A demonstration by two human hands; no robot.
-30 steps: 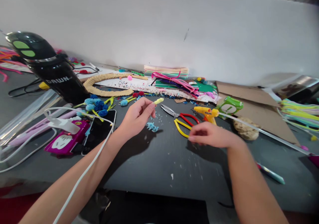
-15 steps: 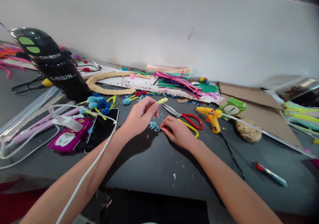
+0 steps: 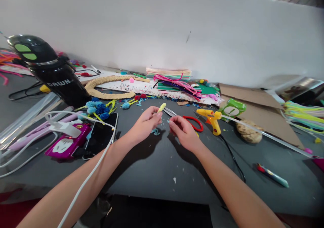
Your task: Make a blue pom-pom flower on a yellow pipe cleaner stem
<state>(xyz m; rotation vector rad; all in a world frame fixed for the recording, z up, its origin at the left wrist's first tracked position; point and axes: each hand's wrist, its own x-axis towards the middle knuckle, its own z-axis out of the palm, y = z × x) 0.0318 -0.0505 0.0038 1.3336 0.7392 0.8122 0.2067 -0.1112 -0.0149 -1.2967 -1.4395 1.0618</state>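
Note:
Between the thumb and fingers of my left hand (image 3: 143,124) is a short, pale yellow coiled pipe-cleaner piece (image 3: 162,107), its tip pointing up and away. My right hand (image 3: 185,133), a little to the right, is closed in a pinch on a tiny light-blue piece (image 3: 168,121) at its fingertips. On the grey table just below the left fingers lies a small pile of blue fuzzy clippings (image 3: 155,131), partly covered by the hand. Scissors (image 3: 198,124) with a red handle rest behind my right hand, which hides part of them.
A yellow glue gun (image 3: 212,118) with a clear stick stands right of the scissors. Blue pompom stems (image 3: 98,109) lie over a phone (image 3: 100,136) at left, beside a purple power bank (image 3: 68,142). A white cable crosses my left forearm. A black bottle (image 3: 60,81) stands behind.
My right hand has lifted from the blue clippings, now pinching a tiny blue piece. The yellow piece in my left hand has tilted more upright. The view has shifted slightly.

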